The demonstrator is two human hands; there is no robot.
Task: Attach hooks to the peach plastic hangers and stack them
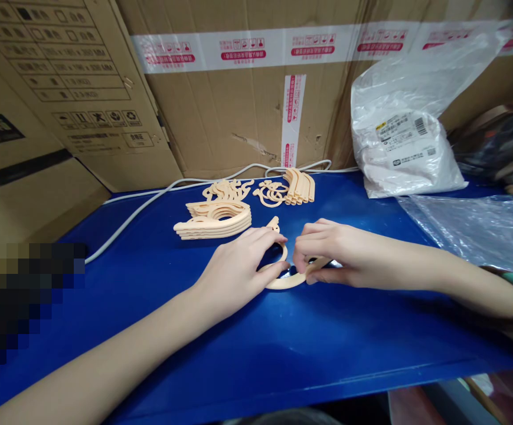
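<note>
Cream pc. (285, 284), gripped by L hand (247, 260) & R hand (333, 251).
Long axis laid approx. along front edge of desk (238, 366); R end angled rearwd.

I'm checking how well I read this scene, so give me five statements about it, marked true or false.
1. The left hand and right hand both grip a cream piece. True.
2. The table is red. False: it is blue.
3. The white bag stands left of the stack. False: it stands right of it.
4. A pale cable runs behind the stack. True.
5. The right hand is bare. True.
6. The stack lies under the left hand. False: it lies beyond that hand.
</note>
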